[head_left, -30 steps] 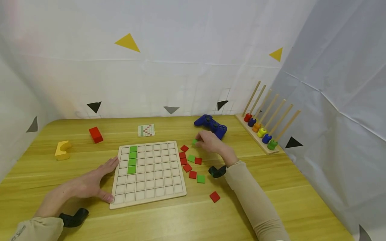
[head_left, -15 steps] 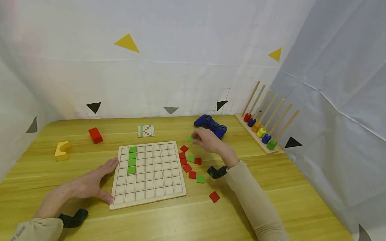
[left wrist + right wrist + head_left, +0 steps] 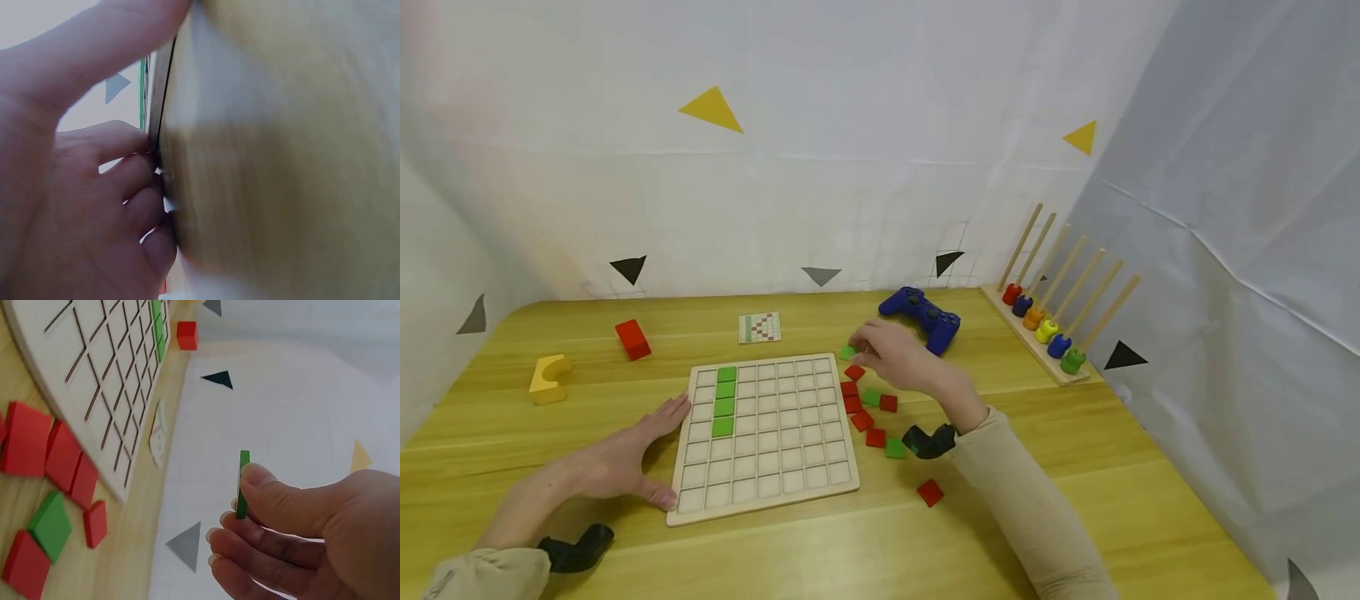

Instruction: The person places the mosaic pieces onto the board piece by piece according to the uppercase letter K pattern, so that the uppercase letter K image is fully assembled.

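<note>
A wooden grid board [image 3: 763, 504] lies on the table, with a column of several green square tiles [image 3: 724, 407] set in its cells near the left side. My left hand [image 3: 610, 462] rests at the board's left edge, thumb and fingertips right at the rim and fingers fairly straight. In the right wrist view a green tile [image 3: 242, 494] stands on edge, pinched between the thumb and fingers of my right hand [image 3: 294, 531]. From the head view, that hand is just beyond the board's top right corner, over the table.
Several loose red tiles [image 3: 862, 421] and two green tiles [image 3: 895, 448] lie right of the board. Behind are a patterned card [image 3: 760, 327], a blue game controller [image 3: 921, 317] and a peg rack [image 3: 1033, 333]. A red block [image 3: 633, 340] and yellow arch block [image 3: 550, 380] sit left.
My right hand has moved left with the green tile, from near the controller toward the board's top right corner. The left hand stays at the board's edge. The head view has shifted slightly.
</note>
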`<state>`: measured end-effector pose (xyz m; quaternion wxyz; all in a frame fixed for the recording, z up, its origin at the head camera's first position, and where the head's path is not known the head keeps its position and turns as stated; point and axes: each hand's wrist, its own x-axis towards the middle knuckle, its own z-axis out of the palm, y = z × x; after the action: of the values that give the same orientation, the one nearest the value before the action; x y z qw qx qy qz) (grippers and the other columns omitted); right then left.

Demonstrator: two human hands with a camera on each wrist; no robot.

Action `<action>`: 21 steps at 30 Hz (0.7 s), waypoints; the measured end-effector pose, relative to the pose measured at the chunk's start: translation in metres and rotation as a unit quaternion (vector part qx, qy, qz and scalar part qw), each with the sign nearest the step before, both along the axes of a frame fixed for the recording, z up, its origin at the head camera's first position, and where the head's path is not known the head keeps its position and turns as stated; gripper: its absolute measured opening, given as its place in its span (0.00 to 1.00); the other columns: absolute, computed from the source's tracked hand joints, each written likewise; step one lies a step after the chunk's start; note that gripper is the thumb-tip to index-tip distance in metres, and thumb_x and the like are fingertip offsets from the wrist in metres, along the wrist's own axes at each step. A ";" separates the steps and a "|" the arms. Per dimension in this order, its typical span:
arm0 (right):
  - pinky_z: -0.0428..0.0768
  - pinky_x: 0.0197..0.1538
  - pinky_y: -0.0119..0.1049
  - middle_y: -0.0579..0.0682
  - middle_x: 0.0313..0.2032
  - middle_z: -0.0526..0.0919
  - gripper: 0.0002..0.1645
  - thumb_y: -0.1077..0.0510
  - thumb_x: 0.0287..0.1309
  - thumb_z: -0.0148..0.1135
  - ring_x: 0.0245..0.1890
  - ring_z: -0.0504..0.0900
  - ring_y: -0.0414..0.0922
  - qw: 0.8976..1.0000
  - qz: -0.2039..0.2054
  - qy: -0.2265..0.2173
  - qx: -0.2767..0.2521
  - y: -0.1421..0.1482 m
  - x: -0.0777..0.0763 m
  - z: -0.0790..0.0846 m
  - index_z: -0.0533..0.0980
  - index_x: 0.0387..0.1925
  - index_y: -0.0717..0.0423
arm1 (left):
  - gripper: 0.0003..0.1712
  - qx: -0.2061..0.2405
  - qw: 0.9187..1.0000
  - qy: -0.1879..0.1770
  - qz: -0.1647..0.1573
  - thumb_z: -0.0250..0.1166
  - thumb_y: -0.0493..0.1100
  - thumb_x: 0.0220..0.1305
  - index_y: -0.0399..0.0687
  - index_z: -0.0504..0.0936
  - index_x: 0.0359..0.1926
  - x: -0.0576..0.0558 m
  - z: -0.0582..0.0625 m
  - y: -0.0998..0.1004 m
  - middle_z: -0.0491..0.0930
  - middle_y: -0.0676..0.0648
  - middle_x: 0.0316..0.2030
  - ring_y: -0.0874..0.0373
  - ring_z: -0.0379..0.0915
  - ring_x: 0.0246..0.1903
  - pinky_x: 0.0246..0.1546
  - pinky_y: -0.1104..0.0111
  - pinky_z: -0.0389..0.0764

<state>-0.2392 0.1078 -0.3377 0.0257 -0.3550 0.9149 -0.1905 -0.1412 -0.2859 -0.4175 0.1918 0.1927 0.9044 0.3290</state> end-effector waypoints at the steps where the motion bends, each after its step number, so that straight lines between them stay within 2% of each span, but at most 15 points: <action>1: 0.80 0.48 0.37 0.54 0.44 0.79 0.13 0.59 0.70 0.59 0.43 0.79 0.48 1.000 0.005 0.002 0.001 -0.003 0.002 0.001 0.77 0.50 0.63 | 0.76 0.001 1.000 0.000 0.001 0.81 0.58 0.38 0.37 0.44 0.79 0.000 0.000 0.000 0.34 0.29 0.77 0.21 0.30 0.72 0.65 0.27 0.41; 11: 0.79 0.49 0.34 0.51 0.44 0.79 0.15 0.54 0.70 0.59 0.45 0.79 0.45 1.000 0.023 -0.020 0.000 -0.034 0.011 0.010 0.77 0.51 0.60 | 0.76 -0.002 1.000 0.007 0.000 0.81 0.59 0.38 0.38 0.44 0.79 0.002 0.002 0.000 0.35 0.29 0.77 0.22 0.31 0.72 0.65 0.27 0.41; 21: 0.78 0.49 0.32 0.50 0.46 0.77 0.15 0.53 0.71 0.57 0.45 0.78 0.44 0.998 0.052 -0.029 0.018 -0.063 0.020 0.010 0.76 0.52 0.58 | 0.75 -0.002 1.000 0.009 -0.001 0.81 0.59 0.38 0.38 0.45 0.79 0.002 0.001 0.000 0.35 0.30 0.78 0.22 0.31 0.72 0.65 0.27 0.41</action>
<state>-0.2187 0.0453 -0.3281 0.0688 -0.3959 0.8973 -0.1826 -0.1393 -0.2862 -0.4167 0.1841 0.1963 0.9067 0.3249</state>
